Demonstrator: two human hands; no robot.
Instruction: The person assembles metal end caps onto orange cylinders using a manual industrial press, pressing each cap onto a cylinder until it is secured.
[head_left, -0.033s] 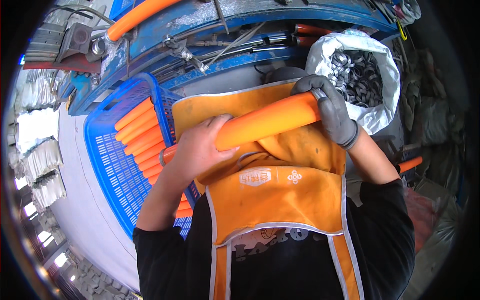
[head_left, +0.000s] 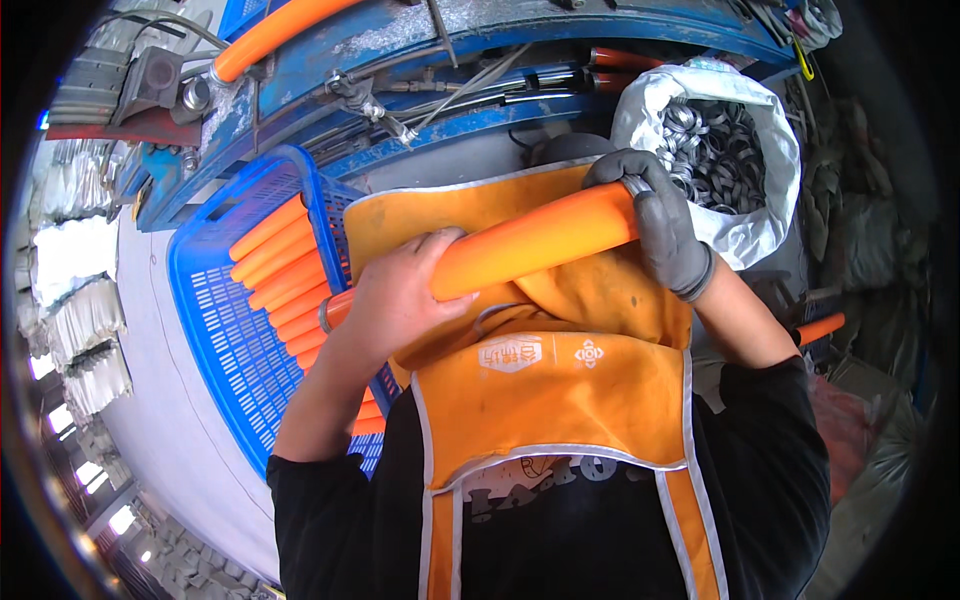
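A thick orange tube (head_left: 540, 238) lies slantwise across my lap, its right end higher in the picture. My bare left hand (head_left: 405, 290) is wrapped round it toward the left end. A metal ring (head_left: 325, 314) sits around that end, past my wrist. In a grey glove, my right hand (head_left: 665, 225) is closed over the opposite end. Between its thumb and fingers shows a piece of grey metal band (head_left: 634, 186) at the tube's rim; the fingertips are partly hidden. Beneath the tube spreads my orange apron (head_left: 560, 390).
Left of me stands a blue plastic basket (head_left: 215, 330) with several orange tubes (head_left: 285, 265) stacked inside. A white sack (head_left: 640, 105) full of metal rings (head_left: 715, 150) is at the right. Ahead runs a blue metal bench (head_left: 480, 45) with rods on its lower shelf.
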